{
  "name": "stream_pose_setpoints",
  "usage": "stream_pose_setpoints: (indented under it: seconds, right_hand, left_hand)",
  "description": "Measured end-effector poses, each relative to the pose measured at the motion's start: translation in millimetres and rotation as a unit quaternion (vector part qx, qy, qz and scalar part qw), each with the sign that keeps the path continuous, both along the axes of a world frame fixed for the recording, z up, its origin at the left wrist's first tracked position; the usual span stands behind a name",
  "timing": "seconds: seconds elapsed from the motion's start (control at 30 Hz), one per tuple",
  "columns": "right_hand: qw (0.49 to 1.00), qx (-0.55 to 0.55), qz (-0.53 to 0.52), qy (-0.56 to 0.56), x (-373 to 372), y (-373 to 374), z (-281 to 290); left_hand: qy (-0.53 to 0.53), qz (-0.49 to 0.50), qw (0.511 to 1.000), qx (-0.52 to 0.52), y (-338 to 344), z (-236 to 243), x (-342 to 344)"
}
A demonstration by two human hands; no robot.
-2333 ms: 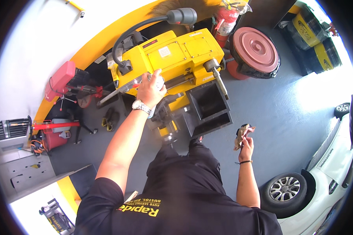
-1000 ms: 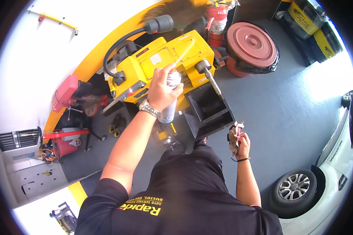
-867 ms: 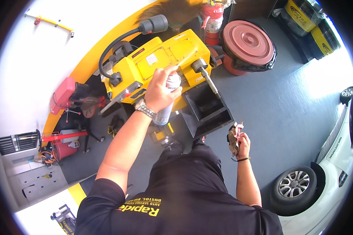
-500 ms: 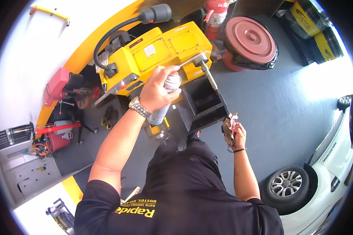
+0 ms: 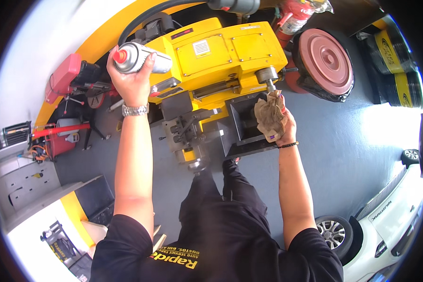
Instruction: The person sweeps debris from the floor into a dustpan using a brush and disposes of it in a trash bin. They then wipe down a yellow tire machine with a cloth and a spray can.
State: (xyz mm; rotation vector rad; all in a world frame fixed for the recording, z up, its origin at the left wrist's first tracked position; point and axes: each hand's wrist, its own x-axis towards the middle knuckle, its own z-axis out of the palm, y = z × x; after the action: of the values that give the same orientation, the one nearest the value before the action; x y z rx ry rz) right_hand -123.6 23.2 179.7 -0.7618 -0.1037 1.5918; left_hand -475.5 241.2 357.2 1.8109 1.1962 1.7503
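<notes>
My left hand (image 5: 130,87) is wrapped around a white-and-grey spray can (image 5: 150,60) with a red nozzle, tilted over on its side at the left end of a yellow lathe-like machine (image 5: 216,49). Crumpled brown paper (image 5: 270,117) is gripped in my right hand (image 5: 286,126), its fingers partly hidden behind it. The paper is just below the machine's metal spindle (image 5: 268,75) and covers the lower part of the shaft, so I cannot tell whether they touch. Beneath it is a black metal tray (image 5: 249,149). A dark tool-holder carriage (image 5: 188,129) sits left of the tray.
A lidded reddish bin (image 5: 326,63) and a red fire extinguisher (image 5: 293,21) stand beyond the machine's right end. Yellow-and-black drums (image 5: 392,51) are stacked far right. A white vehicle (image 5: 390,211) is at lower right, and a red machine (image 5: 66,75) at left. A lamp (image 5: 235,5) hangs above.
My left hand has moved up and left with the spray can, which now lies tilted. My right hand has raised the brown paper toward the spindle. The view has shifted, and the carriage now shows.
</notes>
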Motion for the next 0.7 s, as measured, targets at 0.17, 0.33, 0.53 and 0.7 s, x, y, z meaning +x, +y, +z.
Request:
stream_pose_setpoints:
  seconds: [0.17, 0.33, 0.53, 0.7]
  right_hand:
    - [0.994, -0.018, -0.074, 0.081, -33.5, -9.1, 11.4]
    - [0.983, -0.011, -0.127, 0.135, -55.1, -16.4, 18.0]
    - [0.991, -0.021, -0.111, 0.066, -69.0, 3.0, 15.3]
    - [0.727, 0.037, -0.073, -0.681, -108.8, 95.5, 30.6]
  left_hand:
    - [0.031, -0.024, 0.997, -0.071, 14.2, -15.7, -33.5]
    - [0.054, 0.0, 0.998, -0.023, 19.6, -27.3, -32.8]
    - [0.105, 0.025, 0.991, -0.085, 1.6, -62.8, -49.3]
    - [0.039, 0.173, 0.982, -0.061, 1.9, -101.3, -98.5]
